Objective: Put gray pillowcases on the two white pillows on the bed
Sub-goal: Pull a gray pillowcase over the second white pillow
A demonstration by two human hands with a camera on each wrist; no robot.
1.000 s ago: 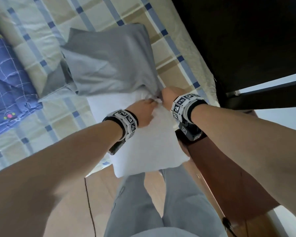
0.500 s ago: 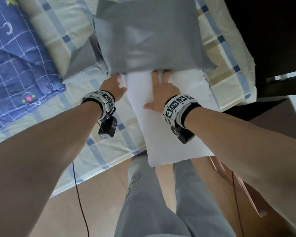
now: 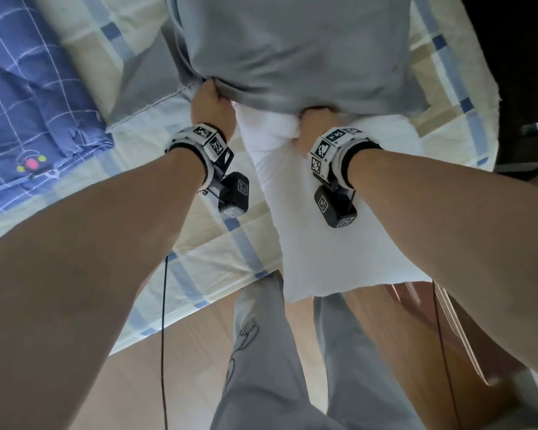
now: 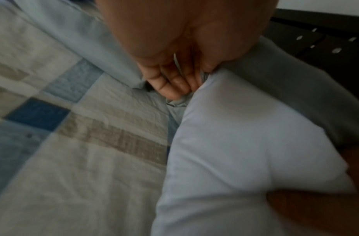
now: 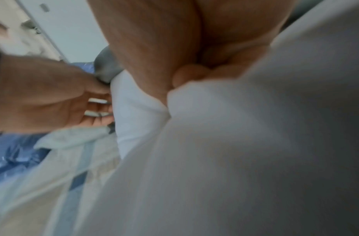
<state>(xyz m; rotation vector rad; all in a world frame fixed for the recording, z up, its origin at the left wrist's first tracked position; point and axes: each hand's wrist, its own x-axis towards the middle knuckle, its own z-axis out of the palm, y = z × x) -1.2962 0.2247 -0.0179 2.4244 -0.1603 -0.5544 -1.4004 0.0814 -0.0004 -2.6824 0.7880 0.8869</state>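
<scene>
A white pillow point(image 3: 339, 231) lies on the bed with its near end hanging over the edge toward my legs. A gray pillowcase point(image 3: 292, 48) covers its far part. My left hand point(image 3: 212, 100) grips the pillowcase hem at the pillow's left side; its fingers point(image 4: 174, 83) curl into the gray cloth point(image 4: 295, 95) beside the white pillow point(image 4: 235, 143). My right hand point(image 3: 314, 122) is a fist just under the hem, bunching the white pillow cover point(image 5: 215, 111) in its fingers point(image 5: 190, 75). A second pillow is not in view.
Another flat gray cloth point(image 3: 143, 88) lies on the plaid bed sheet point(image 3: 199, 243) left of the pillow. A blue quilt point(image 3: 28, 97) is further left. Dark furniture point(image 3: 525, 72) and a brown wooden cabinet point(image 3: 432, 352) stand at the right; wooden floor point(image 3: 174, 367) is below.
The right hand, flat on the pillow half a second ago, has closed into a fist on it. The left hand has taken hold of the pillowcase hem. The camera has moved closer.
</scene>
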